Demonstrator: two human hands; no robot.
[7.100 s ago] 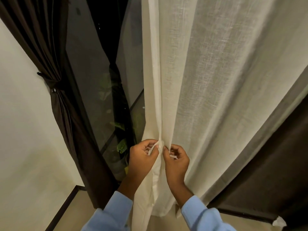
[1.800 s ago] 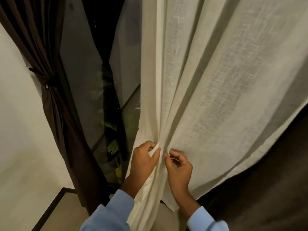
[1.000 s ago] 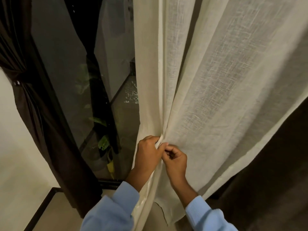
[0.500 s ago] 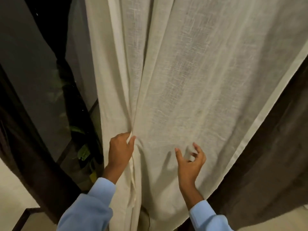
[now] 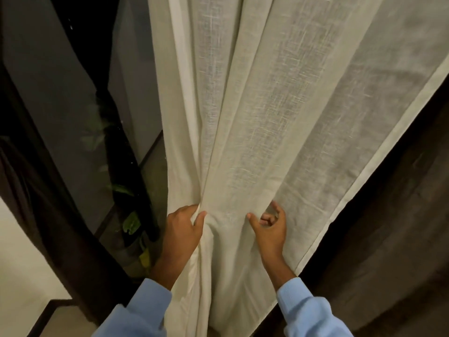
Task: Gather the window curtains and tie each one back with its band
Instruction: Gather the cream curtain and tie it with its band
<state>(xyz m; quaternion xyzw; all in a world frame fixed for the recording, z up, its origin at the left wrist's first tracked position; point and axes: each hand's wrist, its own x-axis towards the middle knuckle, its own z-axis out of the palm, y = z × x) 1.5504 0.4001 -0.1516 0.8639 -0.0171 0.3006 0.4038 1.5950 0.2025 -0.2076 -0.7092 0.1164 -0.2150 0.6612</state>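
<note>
I have the thin curtain (image 5: pixel 267 117) hanging straight ahead, filling the middle of my view. The left hand (image 5: pixel 183 229) grips a fold near its left edge. The right hand (image 5: pixel 269 229) sits in front of the cloth just to the right, with a bunched fold between the two. Behind the thin curtain's right edge hangs the right thick curtain (image 5: pixel 388 239). To the left I see the window glass (image 5: pixel 60 93), with a plant (image 5: pixel 131 222) showing through it low down. Further left hangs the left thick curtain (image 5: pixel 36 190), then the wall (image 5: pixel 19 263), with the floor (image 5: pixel 63 322) below.
</note>
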